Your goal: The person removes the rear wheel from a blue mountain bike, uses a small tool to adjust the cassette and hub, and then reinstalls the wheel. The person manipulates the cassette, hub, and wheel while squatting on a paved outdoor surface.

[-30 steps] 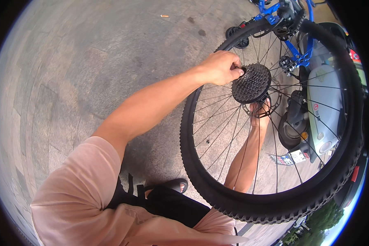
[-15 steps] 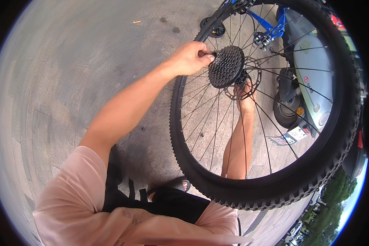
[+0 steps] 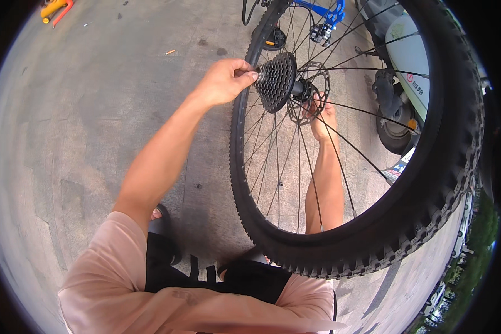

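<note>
A bicycle wheel (image 3: 317, 253) with a knobby black tyre stands tilted in front of me, its hub between my hands. My left hand (image 3: 225, 80) pinches thumb and fingers together at the small-sprocket end of the black cassette (image 3: 278, 83). Whatever sits between those fingertips is too hidden to make out. On the far side of the spokes, my right hand (image 3: 323, 119) reaches up with curled fingers around the hub end, beside the disc brake rotor (image 3: 324, 79). A short stretch of hub shell (image 3: 298, 89) shows between cassette and rotor.
A blue bicycle frame (image 3: 325, 12) lies beyond the wheel, with a dark round part (image 3: 273, 40) on the paving. To the right is a pale scooter (image 3: 406, 61). An orange-and-red object (image 3: 53, 12) lies far left, a cigarette butt (image 3: 170, 52) nearer. My sandalled foot (image 3: 157, 213) is below.
Wheel and both hands have shifted left in the picture. The wheel has turned, so the cassette appears more side-on and the hub shows more. Both hands keep their places at the hub.
</note>
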A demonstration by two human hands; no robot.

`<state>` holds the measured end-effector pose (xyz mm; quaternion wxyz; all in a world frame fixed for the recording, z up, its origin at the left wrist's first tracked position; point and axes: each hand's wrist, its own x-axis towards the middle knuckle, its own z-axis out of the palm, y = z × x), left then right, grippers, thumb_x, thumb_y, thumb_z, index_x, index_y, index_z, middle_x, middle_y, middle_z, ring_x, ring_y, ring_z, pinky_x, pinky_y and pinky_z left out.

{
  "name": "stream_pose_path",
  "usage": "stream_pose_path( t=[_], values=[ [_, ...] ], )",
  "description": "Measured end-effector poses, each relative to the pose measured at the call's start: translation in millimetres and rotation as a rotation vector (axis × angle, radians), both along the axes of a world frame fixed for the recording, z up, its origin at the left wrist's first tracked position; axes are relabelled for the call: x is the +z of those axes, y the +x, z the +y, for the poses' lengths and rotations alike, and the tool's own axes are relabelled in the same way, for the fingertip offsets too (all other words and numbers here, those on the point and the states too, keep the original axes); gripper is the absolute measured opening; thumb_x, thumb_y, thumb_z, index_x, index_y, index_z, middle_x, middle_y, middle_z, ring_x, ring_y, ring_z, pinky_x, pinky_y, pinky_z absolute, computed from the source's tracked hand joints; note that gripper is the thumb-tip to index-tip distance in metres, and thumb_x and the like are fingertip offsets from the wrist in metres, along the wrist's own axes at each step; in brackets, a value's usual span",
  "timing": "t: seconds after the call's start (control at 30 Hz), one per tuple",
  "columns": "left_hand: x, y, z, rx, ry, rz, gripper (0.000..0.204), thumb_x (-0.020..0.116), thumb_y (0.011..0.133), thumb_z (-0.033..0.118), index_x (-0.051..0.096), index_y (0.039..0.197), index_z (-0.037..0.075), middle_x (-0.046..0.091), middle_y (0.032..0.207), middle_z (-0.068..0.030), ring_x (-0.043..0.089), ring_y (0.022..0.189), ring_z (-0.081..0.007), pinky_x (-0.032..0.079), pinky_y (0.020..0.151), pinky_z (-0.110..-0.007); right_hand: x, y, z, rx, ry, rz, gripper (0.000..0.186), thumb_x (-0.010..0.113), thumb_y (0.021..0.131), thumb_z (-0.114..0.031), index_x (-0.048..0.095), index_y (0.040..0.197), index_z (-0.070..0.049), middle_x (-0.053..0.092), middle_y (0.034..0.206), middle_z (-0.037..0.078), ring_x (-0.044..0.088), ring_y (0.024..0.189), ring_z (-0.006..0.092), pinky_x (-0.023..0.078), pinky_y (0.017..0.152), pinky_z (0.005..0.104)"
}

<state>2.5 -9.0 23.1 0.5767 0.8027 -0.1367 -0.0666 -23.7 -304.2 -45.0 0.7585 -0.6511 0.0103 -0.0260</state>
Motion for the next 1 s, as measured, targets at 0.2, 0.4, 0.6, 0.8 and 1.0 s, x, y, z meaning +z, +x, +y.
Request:
stream_pose_path(
  t=[0.2,0.4,0.6,0.8,1.0],
  values=[
    [-6.3,-1.2,-1.1,0.018,-0.02,-0.133,0.017,0.065,0.088,0.015,0.062,0.095,0.001,0.06,0.082,-0.003,0.054,0.075,-0.0106,0.046,0.07,-0.029,-3.7,2.1,4.6,0.045,0.217,0.015,0.014,0.063,0.092,-0.026,0.057,0.084,-0.017,0.057,0.073,-0.005,0.054,0.063,0.0101,0.043,0.055,0.0267],
    [-14.9,3.8,-0.7,-0.007,0.011,-0.329,0.016,0.066,0.083,0.01,0.059,0.093,0.0,0.06,0.086,-0.0097,0.058,0.079,-0.0207,0.047,0.072,-0.034,-1.6,-1.2,12.4,-0.061,0.22,0.047,0.007,0.06,0.094,-0.021,0.057,0.09,-0.017,0.059,0.076,-0.006,0.055,0.066,0.0082,0.049,0.061,0.0259],
    [-17.6,3.0,-0.5,0.015,0.028,-0.491,0.021,0.067,0.083,0.015,0.059,0.095,0.001,0.062,0.088,-0.0135,0.062,0.083,-0.0282,0.049,0.071,-0.037,-0.8,-2.3,15.3,-0.07,0.231,0.046,0.007,0.059,0.095,-0.021,0.057,0.089,-0.016,0.06,0.076,-0.005,0.056,0.066,0.0079,0.048,0.06,0.0247],
    [-20.8,0.3,-3.3,0.021,-0.161,-0.167,0.021,0.068,0.086,0.018,0.063,0.095,0.0,0.064,0.081,-0.007,0.06,0.074,-0.0154,0.049,0.066,-0.031,0.2,-2.2,11.7,-0.06,0.218,0.037,0.008,0.059,0.095,-0.02,0.057,0.089,-0.015,0.06,0.076,-0.005,0.056,0.065,0.0076,0.048,0.059,0.0235],
    [-17.9,1.1,-3.3,0.008,-0.233,0.054,0.021,0.066,0.089,0.021,0.065,0.097,0.001,0.064,0.083,-0.0004,0.055,0.076,-0.007,0.046,0.069,-0.026,3.2,-4.0,10.8,-0.126,0.248,0.064,0.009,0.059,0.095,-0.016,0.057,0.088,-0.01,0.059,0.075,-0.002,0.054,0.062,0.0079,0.048,0.057,0.0237]
  ],
)
